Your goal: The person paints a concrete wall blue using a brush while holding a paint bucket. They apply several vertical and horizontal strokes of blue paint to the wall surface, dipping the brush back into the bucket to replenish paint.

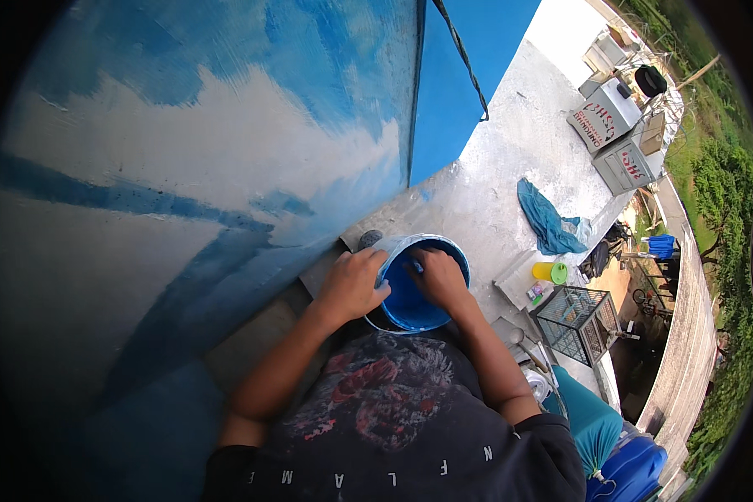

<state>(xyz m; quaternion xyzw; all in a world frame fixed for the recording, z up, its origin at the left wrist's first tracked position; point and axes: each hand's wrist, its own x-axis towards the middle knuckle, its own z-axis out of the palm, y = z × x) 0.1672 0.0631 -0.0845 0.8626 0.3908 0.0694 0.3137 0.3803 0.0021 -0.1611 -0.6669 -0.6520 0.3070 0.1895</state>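
A paint bucket point(459, 251), white outside and coated with blue paint inside, is tipped toward me in front of my body. My left hand point(351, 286) is closed on its left rim, with the thumb along the edge. Reaching into the mouth of the bucket is my right hand point(440, 278), its fingers curled and smeared with blue. What those fingers hold, if anything, is hidden. Close on the left stands a wall point(226, 134) patchily painted blue over white.
A dark cable point(460, 46) hangs by the blue wall corner. On the grey ledge to the right lie a teal cloth point(545, 219), a yellow-green cup point(550, 272) and a wire cage point(576, 322). Grey boxes point(604, 115) stand farther off; a teal bundle point(584, 414) is near my right arm.
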